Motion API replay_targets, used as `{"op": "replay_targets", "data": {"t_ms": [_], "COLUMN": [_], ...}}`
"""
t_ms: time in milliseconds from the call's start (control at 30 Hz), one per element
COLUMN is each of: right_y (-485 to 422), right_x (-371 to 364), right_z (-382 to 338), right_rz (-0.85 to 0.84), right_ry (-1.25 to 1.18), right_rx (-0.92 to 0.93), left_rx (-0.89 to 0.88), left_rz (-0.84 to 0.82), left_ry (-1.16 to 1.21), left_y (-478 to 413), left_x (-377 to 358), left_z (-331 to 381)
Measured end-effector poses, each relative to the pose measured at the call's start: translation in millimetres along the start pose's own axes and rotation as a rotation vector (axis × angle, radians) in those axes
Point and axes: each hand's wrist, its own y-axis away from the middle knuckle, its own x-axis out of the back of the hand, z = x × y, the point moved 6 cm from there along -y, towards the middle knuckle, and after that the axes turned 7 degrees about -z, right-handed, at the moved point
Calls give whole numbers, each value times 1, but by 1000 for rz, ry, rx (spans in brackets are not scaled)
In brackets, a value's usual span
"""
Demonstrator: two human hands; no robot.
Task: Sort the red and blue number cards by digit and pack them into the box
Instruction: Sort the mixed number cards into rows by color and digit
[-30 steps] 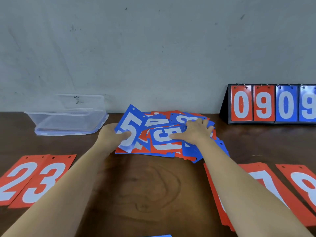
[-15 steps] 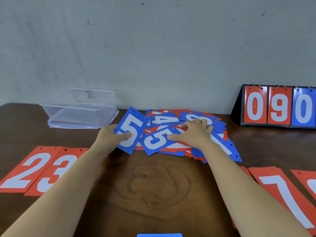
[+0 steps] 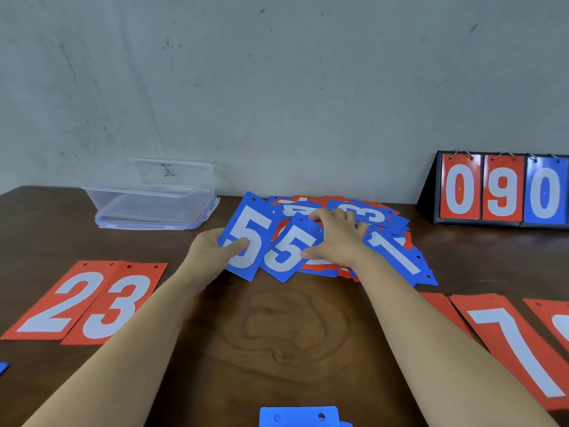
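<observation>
Left hand pinches the first blue 5, thumb on its face, while right hand grips the second blue 5 over the mixed pile; I judge I'm pairing matching digits. Two fives in hand, one red 2 and one red 3 lie left on the worktop, and the clear box behind holds none.

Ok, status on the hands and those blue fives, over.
Left hand grips one blue 5 card. Right hand on the second blue 5, grip unclear. It overlaps the mixed pile; clear box holds no cards.
</observation>
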Motion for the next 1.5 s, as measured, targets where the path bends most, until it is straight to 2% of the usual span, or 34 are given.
{"op": "replay_targets", "data": {"t_ms": [133, 200, 333, 400, 467, 633, 733, 867, 1033, 1133, 1300, 1500], "right_y": [4, 5, 7, 9, 11, 13, 18, 23, 33, 42, 45, 43], "right_x": [2, 5, 9, 13, 16, 22, 24, 30, 26, 22, 14, 12], "right_z": [-7, -3, 4, -6, -14, -8, -7, -8, 5, 8, 11, 15], "right_rz": [152, 244, 258, 232, 226, 208, 172, 168, 148, 74, 104, 51], "right_ry": [31, -39, -689, -866, -926, -935, -1009, -1043, -1145, -1089, -1010, -837], "right_rx": [28, -4, -35, 8, 24, 4, 5, 25, -113, -88, -136, -133], "left_rx": [-16, -57, -86, -71, -60, -65, -64, -90, -86, -96, -100, -100], "left_rz": [-23, -28, -79, -125, -126, -99, -178, -307, -148, -92, -98, -251], "left_ry": [7, -3, -43, -52, -48, -23, 65, 54, 48, 49, 65, -4], "left_y": [4, 5, 6, 3, 2, 2, 3, 4, 0, 0, -1, 7], "left_x": [-3, -3, -7, -13, -16, -18, -26, -45, -53, -59, -80, -100], "left_z": [3, 4, 11, 15, 17, 17, 19, 24, 27, 28, 33, 44]}}
